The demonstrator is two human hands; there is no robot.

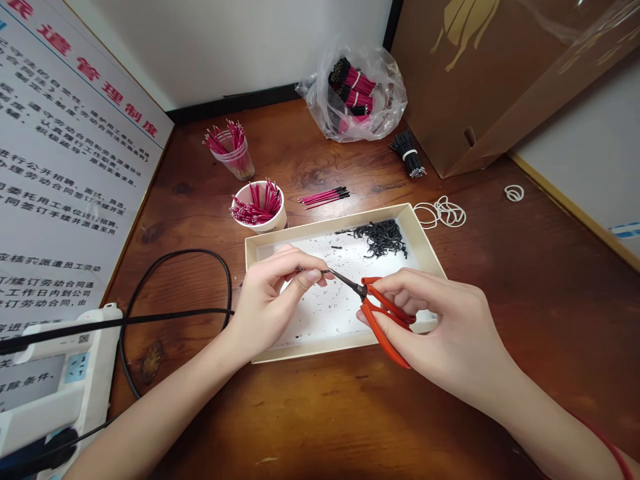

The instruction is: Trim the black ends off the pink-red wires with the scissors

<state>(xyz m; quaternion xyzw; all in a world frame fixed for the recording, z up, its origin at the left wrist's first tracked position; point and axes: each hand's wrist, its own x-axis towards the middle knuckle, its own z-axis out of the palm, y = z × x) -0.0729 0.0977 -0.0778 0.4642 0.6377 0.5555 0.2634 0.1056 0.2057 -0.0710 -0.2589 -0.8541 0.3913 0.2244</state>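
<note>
My right hand (440,320) is closed around the handles of orange scissors (385,320), whose dark blades point left. My left hand (273,293) pinches a thin wire (324,271) between thumb and fingers, right at the blade tips. Both hands hover over a shallow cream tray (260,250) that holds a heap of black cut pieces (383,239) and scattered tiny bits. A white cup (260,207) full of red wires stands just behind the tray's left corner.
A clear cup of red wires (231,150), a loose row of red-and-black wires (325,196), a plastic bag of bundles (357,93), a black bundle (409,152), white rubber bands (445,213), a brown paper bag (500,73), a power strip (60,373) and black cable (175,313) lie around.
</note>
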